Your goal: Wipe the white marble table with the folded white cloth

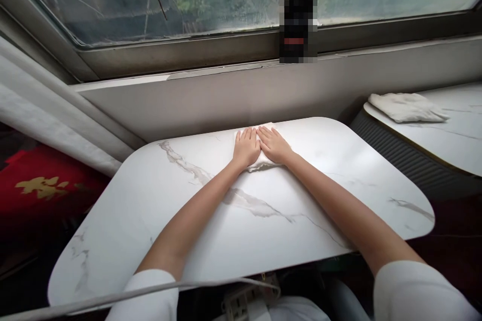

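Both my arms reach out over a white marble-patterned table point(181, 251) with rounded corners. Near its far edge a folded white cloth point(261, 164) lies flat under my palms. My left hand point(246, 147) rests on the cloth's left part, fingers stretched out and pointing to the window. Beside it my right hand point(274, 144) presses on the right part, fingers also straight. The thumbs and inner edges of the two hands meet or nearly meet. Most of the cloth is hidden beneath them.
A second marble-patterned table point(461, 130) stands at the right, bearing another white cloth point(408, 107). Behind runs a wall under a window point(226, 5). A curtain point(56, 95) and a red bag-like thing with gold lettering point(45, 185) are at left. A cable point(196, 283) and power strip point(239, 306) are in front.
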The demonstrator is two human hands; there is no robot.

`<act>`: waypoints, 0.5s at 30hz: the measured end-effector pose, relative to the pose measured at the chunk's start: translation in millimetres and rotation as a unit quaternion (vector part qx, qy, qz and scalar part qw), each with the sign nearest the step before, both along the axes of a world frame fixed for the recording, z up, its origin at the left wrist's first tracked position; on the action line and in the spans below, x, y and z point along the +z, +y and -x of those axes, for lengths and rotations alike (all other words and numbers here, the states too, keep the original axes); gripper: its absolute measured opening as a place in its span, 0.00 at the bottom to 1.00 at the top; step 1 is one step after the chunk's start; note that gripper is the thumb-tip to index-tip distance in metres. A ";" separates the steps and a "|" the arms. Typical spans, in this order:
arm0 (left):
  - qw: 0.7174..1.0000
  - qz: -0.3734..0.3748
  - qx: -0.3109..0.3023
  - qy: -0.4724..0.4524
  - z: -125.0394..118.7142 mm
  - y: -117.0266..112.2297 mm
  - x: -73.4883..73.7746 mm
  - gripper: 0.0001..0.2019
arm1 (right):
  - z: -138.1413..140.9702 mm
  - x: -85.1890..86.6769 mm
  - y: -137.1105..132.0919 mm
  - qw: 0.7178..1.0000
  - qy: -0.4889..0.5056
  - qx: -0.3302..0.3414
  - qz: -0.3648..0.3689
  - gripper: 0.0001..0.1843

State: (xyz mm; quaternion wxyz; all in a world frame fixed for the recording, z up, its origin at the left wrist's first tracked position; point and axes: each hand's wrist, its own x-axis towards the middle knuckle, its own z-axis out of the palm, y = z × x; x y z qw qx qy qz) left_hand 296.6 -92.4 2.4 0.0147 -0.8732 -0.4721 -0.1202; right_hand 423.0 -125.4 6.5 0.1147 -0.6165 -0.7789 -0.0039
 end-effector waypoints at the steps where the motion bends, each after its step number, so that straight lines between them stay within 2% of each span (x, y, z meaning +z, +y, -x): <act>1: 1.000 -0.003 -0.004 -0.001 -0.2 -13.5 -0.1 0.26 | -1.7 -0.5 -13.0 1.000 -0.003 0.009 -0.002 0.30; 6: 0.999 0.001 -0.033 -0.012 -1.0 -108.4 -0.3 0.27 | -13.9 -1.8 -108.1 0.997 -0.022 0.062 -0.026 0.30; 10: 0.994 0.020 -0.107 -0.020 2.3 -181.8 4.6 0.28 | -18.0 -0.8 -192.4 0.995 -0.039 0.070 -0.054 0.33; 13: 0.987 0.026 -0.160 -0.021 5.0 -210.5 8.8 0.28 | -17.3 -0.5 -230.8 0.996 -0.044 0.051 -0.067 0.36; 15: 0.984 0.028 -0.175 -0.019 4.6 -213.8 9.4 0.28 | -17.8 -0.6 -237.2 0.997 -0.041 0.037 -0.063 0.36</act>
